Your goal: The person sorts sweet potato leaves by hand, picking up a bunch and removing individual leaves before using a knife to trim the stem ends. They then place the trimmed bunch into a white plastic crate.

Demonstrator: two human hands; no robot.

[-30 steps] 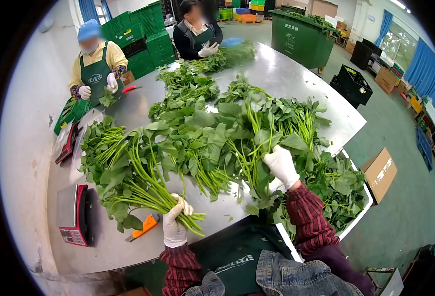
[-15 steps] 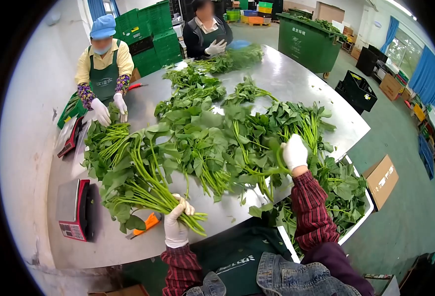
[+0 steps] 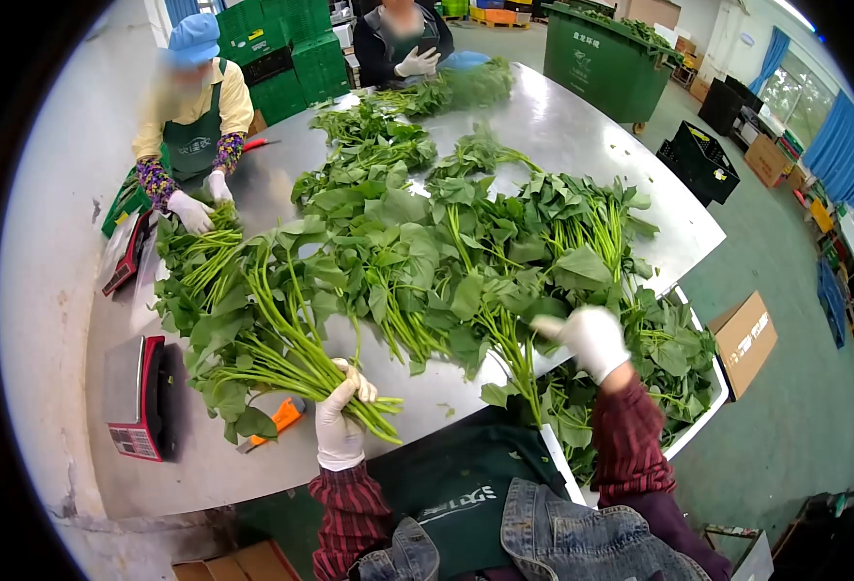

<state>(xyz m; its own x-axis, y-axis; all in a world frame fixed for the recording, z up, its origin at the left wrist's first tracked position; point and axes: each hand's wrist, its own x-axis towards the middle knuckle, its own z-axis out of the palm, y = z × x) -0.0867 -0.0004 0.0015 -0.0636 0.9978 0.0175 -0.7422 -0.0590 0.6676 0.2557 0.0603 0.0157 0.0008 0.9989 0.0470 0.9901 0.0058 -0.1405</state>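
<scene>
My left hand (image 3: pixel 341 421), in a white glove, is closed round the stems of a large leafy bunch (image 3: pixel 286 329) over the near left part of the metal table. The stem ends stick out to the right of the fist. My right hand (image 3: pixel 591 341), also gloved and smeared by motion, is at the table's near right edge, above a white crate (image 3: pixel 674 445) full of greens. Its index finger points left, toward loose stems (image 3: pixel 514 353); whether it holds anything cannot be made out. Piled greens (image 3: pixel 398 261) lie between and beyond my hands.
An orange cutter (image 3: pixel 286 414) and a red scale (image 3: pixel 138 397) are on the table (image 3: pixel 582 126) at left. A co-worker (image 3: pixel 194 116) handles greens at the far left; another person (image 3: pixel 403 48) stands behind the table. A cardboard box (image 3: pixel 745 347) is beside the crate.
My right hand has moved down from the upright bunch to the table's edge. My left hand still holds its bunch. The co-worker at left has leaned to the left, and the view has shifted slightly.
</scene>
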